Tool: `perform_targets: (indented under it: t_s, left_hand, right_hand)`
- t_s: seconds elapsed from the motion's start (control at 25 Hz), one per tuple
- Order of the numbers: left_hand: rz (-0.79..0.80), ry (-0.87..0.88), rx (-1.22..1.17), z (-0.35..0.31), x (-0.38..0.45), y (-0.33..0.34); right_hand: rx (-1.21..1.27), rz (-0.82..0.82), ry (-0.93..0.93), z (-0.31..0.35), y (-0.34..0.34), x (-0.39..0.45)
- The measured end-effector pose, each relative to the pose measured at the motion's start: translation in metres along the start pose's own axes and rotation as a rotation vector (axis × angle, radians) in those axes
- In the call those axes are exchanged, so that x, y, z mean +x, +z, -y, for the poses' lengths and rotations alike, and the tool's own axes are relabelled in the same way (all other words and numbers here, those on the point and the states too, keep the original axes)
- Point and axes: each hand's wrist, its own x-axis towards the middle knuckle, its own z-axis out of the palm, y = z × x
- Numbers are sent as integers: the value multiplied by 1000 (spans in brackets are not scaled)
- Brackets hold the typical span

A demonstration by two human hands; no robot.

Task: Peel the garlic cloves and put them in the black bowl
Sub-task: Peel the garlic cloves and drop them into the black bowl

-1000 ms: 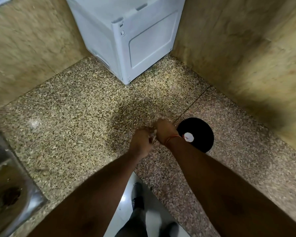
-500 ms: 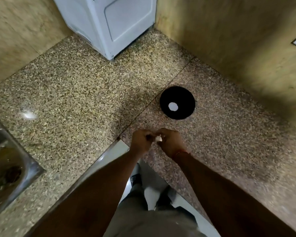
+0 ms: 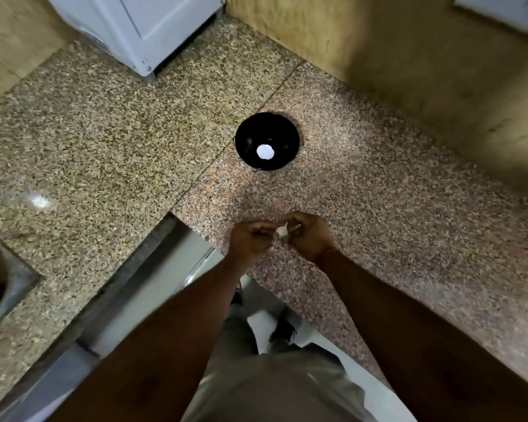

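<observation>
- My left hand (image 3: 250, 239) and my right hand (image 3: 310, 236) are drawn close together over the near edge of the table (image 3: 378, 208), knuckles up, fingers curled inward.
- Between them I pinch a garlic clove (image 3: 282, 231), a small pale piece with a thin pointed tip sticking up; both hands grip it from either side.
- The fingertips blur together here, so I think a flake of skin is lifting off the clove, but I cannot be sure.
- A thin reddish thread (image 3: 329, 252) circles my right wrist.
- The black bowl (image 3: 267, 141) sits on the table well beyond my hands, upright, just right of the seam between the two stone slabs.
- Inside the black bowl lies one white peeled clove (image 3: 265, 152), resting at the bottom near the middle.
- A white appliance (image 3: 141, 28) stands at the far left corner of the table, against the tan wall (image 3: 363, 50).
- At the left edge the rim of a steel sink (image 3: 9, 287) cuts into the stone.
- Below my arms I see my grey trousers and dark shoes (image 3: 282, 330) on the pale floor (image 3: 153, 293).
</observation>
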Motion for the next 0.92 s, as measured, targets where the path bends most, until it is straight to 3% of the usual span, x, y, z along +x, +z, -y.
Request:
perform_targets:
  t_s: [0.16, 0.56, 0.92]
  left_hand:
    - [22, 84, -59, 8, -8, 5]
    - [-15, 9, -122, 7, -26, 34]
    - [-81, 6, -7, 7, -31, 46]
  right_hand:
    - [205, 40, 63, -11, -11, -12]
    - [484, 90, 159, -20, -24, -29]
    - [496, 109, 282, -29, -34, -38]
